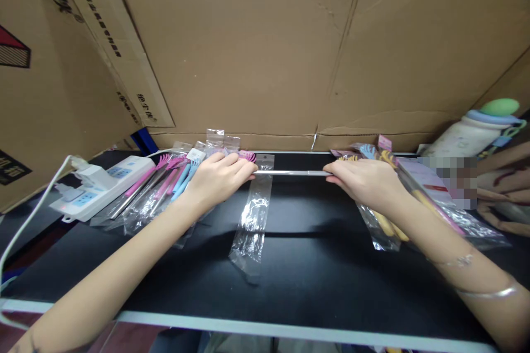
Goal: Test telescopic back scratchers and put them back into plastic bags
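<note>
My left hand (pixel 219 176) and my right hand (pixel 364 181) each pinch one end of a thin silver telescopic rod (pixel 292 173), held level just above the black table (pixel 314 265). The left end carries a pink claw-shaped head (pixel 247 156) beside my left fingers. An empty clear plastic sleeve (pixel 253 220) lies flat on the table under the rod, running toward me. Both hands have their fingers closed on the rod.
Bagged pink and blue scratchers (pixel 165 187) lie piled at left beside a white power strip (pixel 103 185) with its cable. Bagged yellow ones (pixel 397 215) lie under my right forearm. Cardboard walls (pixel 265 49) enclose the back. A bottle (pixel 472 135) stands at right, with another person's hand (pixel 505 187).
</note>
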Demonstrator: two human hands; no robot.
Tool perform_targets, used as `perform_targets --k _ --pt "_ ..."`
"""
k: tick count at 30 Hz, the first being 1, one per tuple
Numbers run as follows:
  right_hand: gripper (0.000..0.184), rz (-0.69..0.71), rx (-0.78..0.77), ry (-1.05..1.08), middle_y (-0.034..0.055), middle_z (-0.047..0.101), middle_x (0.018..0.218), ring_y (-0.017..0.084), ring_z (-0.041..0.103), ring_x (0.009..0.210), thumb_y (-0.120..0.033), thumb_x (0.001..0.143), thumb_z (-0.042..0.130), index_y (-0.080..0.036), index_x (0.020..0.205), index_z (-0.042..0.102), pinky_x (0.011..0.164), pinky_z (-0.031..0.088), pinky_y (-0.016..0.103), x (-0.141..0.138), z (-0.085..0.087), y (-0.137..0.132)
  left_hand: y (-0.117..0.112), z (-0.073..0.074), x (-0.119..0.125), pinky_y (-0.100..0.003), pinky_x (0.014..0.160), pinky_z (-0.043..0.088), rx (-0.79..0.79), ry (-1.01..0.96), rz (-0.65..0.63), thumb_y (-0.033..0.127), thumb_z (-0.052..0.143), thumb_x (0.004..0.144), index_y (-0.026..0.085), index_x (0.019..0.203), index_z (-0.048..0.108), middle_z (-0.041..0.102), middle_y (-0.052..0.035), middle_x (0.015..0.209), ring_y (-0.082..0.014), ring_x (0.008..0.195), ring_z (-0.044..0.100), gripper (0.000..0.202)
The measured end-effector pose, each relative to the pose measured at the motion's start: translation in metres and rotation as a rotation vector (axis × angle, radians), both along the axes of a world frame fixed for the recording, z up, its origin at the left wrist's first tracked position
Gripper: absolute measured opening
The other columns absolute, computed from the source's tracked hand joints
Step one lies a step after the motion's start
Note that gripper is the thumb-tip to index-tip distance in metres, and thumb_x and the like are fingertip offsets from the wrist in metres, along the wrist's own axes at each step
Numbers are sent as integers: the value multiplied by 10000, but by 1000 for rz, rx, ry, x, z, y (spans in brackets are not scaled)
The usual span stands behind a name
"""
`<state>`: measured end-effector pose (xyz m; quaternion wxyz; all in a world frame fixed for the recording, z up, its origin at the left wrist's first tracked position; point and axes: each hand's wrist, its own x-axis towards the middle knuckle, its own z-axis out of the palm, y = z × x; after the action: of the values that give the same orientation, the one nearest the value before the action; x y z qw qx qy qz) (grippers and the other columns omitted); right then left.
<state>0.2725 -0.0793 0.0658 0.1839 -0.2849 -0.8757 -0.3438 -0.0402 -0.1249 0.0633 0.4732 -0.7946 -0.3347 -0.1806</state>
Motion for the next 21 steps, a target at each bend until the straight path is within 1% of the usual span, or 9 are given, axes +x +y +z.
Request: perform_targets --k 3,6,8,10,11,13,16,18,21 --pt "402 -12 -6 -28 14 690 712 129 598 604 -350 986 292 -180 812 612 566 305 261 4 2 -5 -3 0 -3 -284 554 331 -20 26 -8 243 458 939 187 795 574 579 29 615 -134 611 541 193" --pt "398 -54 -28 -57 26 696 723 132 595 618 -351 981 305 -188 811 625 570 309 267 21 1 -9 -5 -2 -10 -273 559 341 -25 15 -14 243 476 931 191 786 574 582 33 618 -128 613 541 182" --pt "410 -92 2 -42 38 701 742 142 591 621 -372 978 304 -200 808 635 566 312 273 43 -2 -9 -7 -3 -21 -272 556 342 -3 8 11 245 493 920 196 772 571 573 31 607 -131 601 535 174" --pt "419 -132 58 -6 55 699 737 156 598 635 -403 969 310 -206 822 649 572 337 274 72 -8 -8 -11 -5 -36 -276 559 344 14 34 48 231 503 909 202 765 572 571 29 603 -136 591 529 163" --pt "402 -135 71 -12 67 698 734 159 608 655 -408 961 335 -207 819 653 573 349 272 87 -11 -9 -14 -6 -43 -275 562 344 22 55 56 214 508 904 204 763 573 571 30 601 -136 589 527 155" --pt "305 -115 81 -54 74 703 774 158 625 727 -366 938 416 -210 837 659 600 378 260 114 -17 -11 -20 -7 -56 -275 559 338 28 86 50 190 524 890 209 742 567 556 35 574 -135 575 517 156" --pt "257 -130 113 -74 85 703 816 147 626 757 -351 920 456 -214 866 667 612 398 253 142 -24 -15 -28 -8 -69 -273 566 342 9 87 35 180 522 888 214 740 570 571 31 590 -137 589 525 159" --pt "321 -132 107 -48 101 703 812 146 628 744 -401 924 424 -224 848 681 620 410 255 157 -26 -15 -32 -8 -78 -272 577 351 1 94 44 180 526 886 216 729 563 572 32 595 -138 598 526 166" --pt "449 -164 34 22 130 699 786 152 626 709 -511 913 362 -242 792 700 599 409 281 179 -29 -10 -36 -8 -96 -275 611 377 12 102 88 192 538 885 215 716 545 575 40 611 -138 616 516 171"
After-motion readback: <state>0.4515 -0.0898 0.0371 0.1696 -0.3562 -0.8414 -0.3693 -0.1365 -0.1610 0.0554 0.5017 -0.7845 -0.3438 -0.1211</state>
